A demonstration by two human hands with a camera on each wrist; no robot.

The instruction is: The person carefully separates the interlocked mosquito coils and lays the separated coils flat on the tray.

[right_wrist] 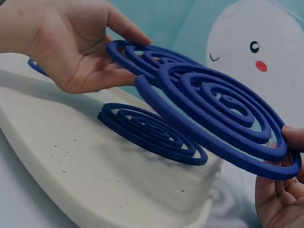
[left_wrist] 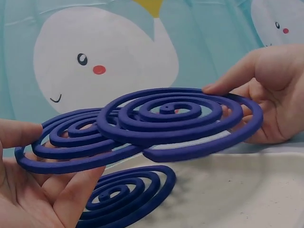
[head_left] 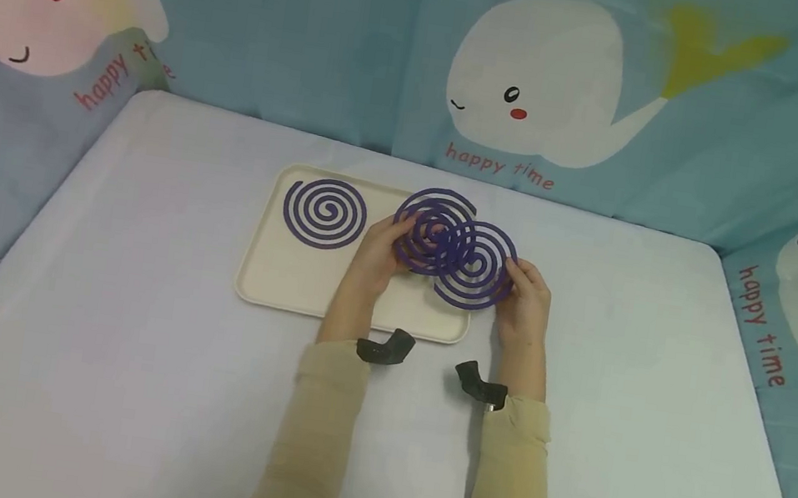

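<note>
My left hand (head_left: 373, 258) pinches a blue-purple mosquito coil (left_wrist: 78, 165) at its edge, thumb above and fingers below. The right hand (head_left: 527, 299) grips the outer ring of a second mosquito coil (left_wrist: 168, 109). Both held coils are raised above the cream tray (head_left: 288, 285). The right-hand coil partly overlaps the left-hand one and lies above it. Beneath them a third coil (right_wrist: 152, 126) lies on the tray, mostly covered in the head view. Another coil (head_left: 328, 210) lies flat in the tray's upper left, beside my left hand.
A white-covered table (head_left: 624, 380) carries the tray near its back. Blue cloth (head_left: 306, 35) printed with whales rises behind and at both sides. Black wrist pieces (head_left: 386, 348) sit at both cuffs.
</note>
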